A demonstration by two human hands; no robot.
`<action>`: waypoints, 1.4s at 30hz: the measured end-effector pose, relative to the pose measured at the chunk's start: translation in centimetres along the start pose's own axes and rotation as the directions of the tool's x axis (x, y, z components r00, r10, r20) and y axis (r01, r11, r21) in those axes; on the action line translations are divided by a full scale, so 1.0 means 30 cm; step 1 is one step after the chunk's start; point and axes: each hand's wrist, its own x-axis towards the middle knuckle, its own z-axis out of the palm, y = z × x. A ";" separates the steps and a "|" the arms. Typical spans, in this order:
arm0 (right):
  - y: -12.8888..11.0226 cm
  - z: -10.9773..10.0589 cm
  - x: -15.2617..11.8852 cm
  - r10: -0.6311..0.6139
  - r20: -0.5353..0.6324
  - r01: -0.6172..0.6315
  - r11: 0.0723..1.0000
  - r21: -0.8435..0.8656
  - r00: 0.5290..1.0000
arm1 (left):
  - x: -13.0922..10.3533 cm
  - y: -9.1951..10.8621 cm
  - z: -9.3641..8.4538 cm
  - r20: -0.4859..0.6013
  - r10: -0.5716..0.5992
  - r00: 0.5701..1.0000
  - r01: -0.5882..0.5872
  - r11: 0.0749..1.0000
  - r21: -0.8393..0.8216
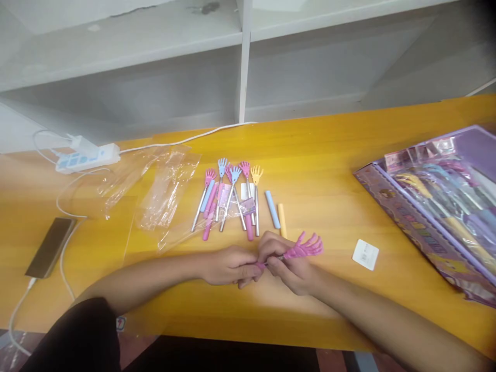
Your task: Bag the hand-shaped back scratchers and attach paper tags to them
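Near the table's front edge my left hand (232, 266) is closed on the pink handle end of a back scratcher. Beside it my right hand (289, 263) grips the metal rod just below the pink hand-shaped head (306, 246), which points right. Beyond my hands lie several scratcher rods with pink, blue and yellow heads, among them a blue head (235, 174) and a yellow head (256, 174). A loose blue handle (273, 209) and a yellow handle (281, 219) lie just behind my right hand.
Clear plastic bags (166, 191) lie left of the rods. Further left are a power strip (88, 157), cables and a dark power bank (50, 248). A white card (365, 254) lies right. A purple box (411, 222) holds wrapped scratchers. Shelves (243, 62) stand behind.
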 end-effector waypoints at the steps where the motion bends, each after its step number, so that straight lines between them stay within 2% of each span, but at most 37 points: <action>1: 0.000 0.006 -0.003 0.018 -0.039 -0.016 0.999 0.049 0.999 | 0.000 -0.002 0.003 -0.003 -0.017 1.000 0.017 1.000 -0.003; 3: 0.003 0.018 -0.008 0.100 -0.188 -0.064 0.980 0.187 0.977 | -0.004 0.005 0.009 -0.011 -0.038 0.999 0.038 0.999 0.014; 4: 0.007 0.021 -0.009 0.150 -0.270 -0.079 0.963 0.256 0.951 | -0.009 0.017 0.011 -0.012 -0.029 1.000 0.029 0.997 0.066; 6: 0.015 0.020 -0.002 0.222 -0.401 -0.081 0.937 0.339 0.889 | -0.025 0.058 0.011 -0.038 0.022 0.999 -0.009 0.950 0.313; 7: 0.020 0.015 0.006 0.235 -0.447 -0.070 0.932 0.355 0.863 | -0.037 0.085 0.009 -0.061 0.058 0.996 -0.017 0.851 0.525; 8: 0.026 0.010 0.015 0.241 -0.481 -0.058 0.929 0.365 0.843 | -0.051 0.115 0.005 -0.118 0.100 0.988 0.015 0.697 0.717; 10: 0.036 -0.003 0.034 0.258 -0.524 -0.039 0.919 0.392 0.812 | -0.084 0.174 -0.007 -0.262 0.148 0.954 0.195 0.361 0.912; 11: 0.042 -0.008 0.042 0.262 -0.536 -0.030 0.915 0.403 0.802 | -0.102 0.199 -0.012 -0.347 0.159 0.924 0.311 0.215 0.926; 12: 0.047 -0.011 0.049 0.263 -0.545 -0.021 0.912 0.410 0.796 | -0.120 0.219 -0.017 -0.440 0.192 0.877 0.430 0.093 0.898; 14: 0.055 -0.010 0.055 0.253 -0.560 0.000 0.911 0.412 0.789 | -0.150 0.242 -0.024 -0.584 0.196 0.788 0.606 -0.080 0.791; 16: 0.057 -0.002 0.054 0.230 -0.569 0.019 0.918 0.397 0.790 | -0.169 0.246 -0.025 -0.651 0.142 0.746 0.666 -0.175 0.725; 19: 0.050 0.019 0.045 0.193 -0.556 0.023 0.934 0.357 0.808 | -0.178 0.237 -0.021 -0.701 0.041 0.712 0.691 -0.223 0.688; 21: 0.041 0.031 0.039 0.177 -0.521 0.007 0.943 0.332 0.835 | -0.178 0.233 -0.023 -0.710 0.002 0.704 0.693 -0.221 0.687; 25: 0.033 0.042 0.037 0.176 -0.459 -0.031 0.951 0.307 0.871 | -0.185 0.227 -0.048 -0.673 -0.017 0.739 0.661 -0.176 0.730; 30: 0.042 0.029 0.037 0.182 -0.519 -0.009 0.948 0.319 0.835 | -0.212 0.223 -0.088 -0.615 -0.009 0.789 0.615 -0.012 0.789; 32: 0.044 0.019 0.030 0.191 -0.522 -0.003 0.940 0.340 0.832 | -0.231 0.248 -0.101 -0.602 -0.005 0.798 0.599 0.113 0.793; 34: 0.045 0.011 0.023 0.213 -0.490 -0.014 0.925 0.379 0.845 | -0.254 0.290 -0.117 -0.568 -0.019 0.823 0.541 0.331 0.773; 36: 0.045 0.009 0.019 0.251 -0.432 -0.043 0.899 0.436 0.867 | -0.273 0.329 -0.141 -0.482 -0.044 0.875 0.418 0.572 0.706; 38: 0.043 0.015 0.020 0.297 -0.355 -0.085 0.859 0.505 0.887 | -0.276 0.348 -0.166 -0.415 -0.001 0.910 0.252 0.795 0.552; 39: 0.041 0.021 0.022 0.319 -0.312 -0.110 0.835 0.539 0.895 | -0.268 0.346 -0.175 -0.416 0.041 0.909 0.156 0.890 0.429; 40: 0.039 0.028 0.024 0.341 -0.269 -0.137 0.809 0.571 0.901 | -0.253 0.339 -0.181 -0.450 0.100 0.887 0.036 0.958 0.284; 41: 0.035 0.036 0.026 0.363 -0.228 -0.164 0.784 0.599 0.904 | -0.233 0.327 -0.182 -0.519 0.171 0.838 -0.113 0.984 0.141; 42: 0.031 0.045 0.028 0.383 -0.190 -0.191 0.759 0.622 0.904 | -0.208 0.312 -0.179 -0.566 0.191 0.802 -0.232 0.973 -0.001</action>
